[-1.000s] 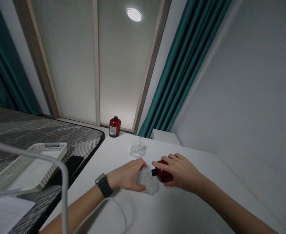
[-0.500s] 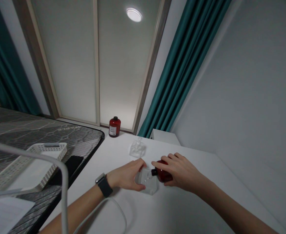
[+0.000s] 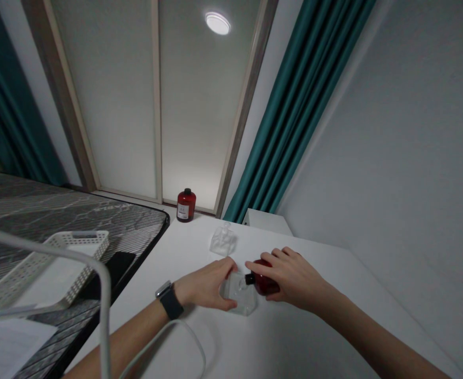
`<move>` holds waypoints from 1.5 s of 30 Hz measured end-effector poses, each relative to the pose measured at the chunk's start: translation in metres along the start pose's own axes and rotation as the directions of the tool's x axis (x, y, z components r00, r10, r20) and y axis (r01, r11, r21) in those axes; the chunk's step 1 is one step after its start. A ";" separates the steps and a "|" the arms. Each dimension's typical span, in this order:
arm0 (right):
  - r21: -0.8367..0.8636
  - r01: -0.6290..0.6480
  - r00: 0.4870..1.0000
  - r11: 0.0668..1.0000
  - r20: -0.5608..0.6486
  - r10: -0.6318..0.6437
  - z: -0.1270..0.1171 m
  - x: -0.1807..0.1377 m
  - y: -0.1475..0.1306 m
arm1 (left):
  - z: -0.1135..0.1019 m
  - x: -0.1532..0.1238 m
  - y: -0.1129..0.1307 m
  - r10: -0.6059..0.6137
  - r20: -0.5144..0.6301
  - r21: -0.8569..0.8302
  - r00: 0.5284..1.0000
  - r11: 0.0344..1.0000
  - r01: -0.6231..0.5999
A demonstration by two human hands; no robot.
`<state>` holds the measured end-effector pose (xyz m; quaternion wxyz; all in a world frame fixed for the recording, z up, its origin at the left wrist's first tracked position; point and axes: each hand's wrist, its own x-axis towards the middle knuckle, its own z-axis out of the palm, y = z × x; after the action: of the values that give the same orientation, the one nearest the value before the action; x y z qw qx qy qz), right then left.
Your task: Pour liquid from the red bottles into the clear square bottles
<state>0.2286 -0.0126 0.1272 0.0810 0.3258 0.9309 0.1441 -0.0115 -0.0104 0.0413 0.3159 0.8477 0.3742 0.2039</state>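
Head view: the left hand [image 3: 207,287], below the centre of the frame, is set around the near clear container [image 3: 245,302], thumb and fingers curved against its sides. The container stands on the white table [image 3: 302,337]. The right hand [image 3: 294,276], right of the frame's lower centre, is closed around a dark red bottle [image 3: 265,286]. This bottle is tilted, its black neck pointing left over the mouth of the near clear container; whether the two openings touch cannot be told.

A second clear container [image 3: 222,242] stands just above the left hand in the frame. A labelled red bottle [image 3: 186,208] with a black cap stands upright at the table's far edge, left of centre. A smartwatch [image 3: 170,301] is worn on the left wrist. At lower left, a white perforated basket [image 3: 2,295] rests on a grey striped surface [image 3: 132,223], beside a flat black object [image 3: 116,263]. A pale cable [image 3: 105,316] crosses the foreground at lower left
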 end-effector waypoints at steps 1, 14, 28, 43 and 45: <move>0.000 0.001 1.000 1.000 0.001 -0.001 0.000 0.000 0.000 | 0.000 0.000 0.000 0.003 -0.004 -0.003 1.000 1.000 -0.003; -0.027 0.015 1.000 1.000 -0.019 -0.015 0.002 0.001 0.001 | 0.001 0.001 -0.002 0.002 -0.011 -0.027 1.000 1.000 -0.002; -0.053 0.023 0.999 0.998 -0.023 -0.024 0.000 0.001 0.001 | 0.003 0.001 -0.001 0.007 -0.026 -0.028 1.000 1.000 -0.008; -0.062 0.029 0.998 0.998 -0.046 -0.032 -0.001 0.001 0.000 | 0.003 0.001 -0.004 0.021 -0.033 -0.010 0.999 1.000 -0.022; -0.064 0.033 0.998 0.997 -0.046 -0.036 -0.002 0.001 0.000 | 0.003 0.001 -0.003 0.018 -0.024 -0.011 1.000 1.000 -0.018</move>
<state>0.2275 -0.0124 0.1290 0.0718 0.3033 0.9330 0.1798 -0.0110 -0.0089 0.0374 0.3143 0.8467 0.3692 0.2189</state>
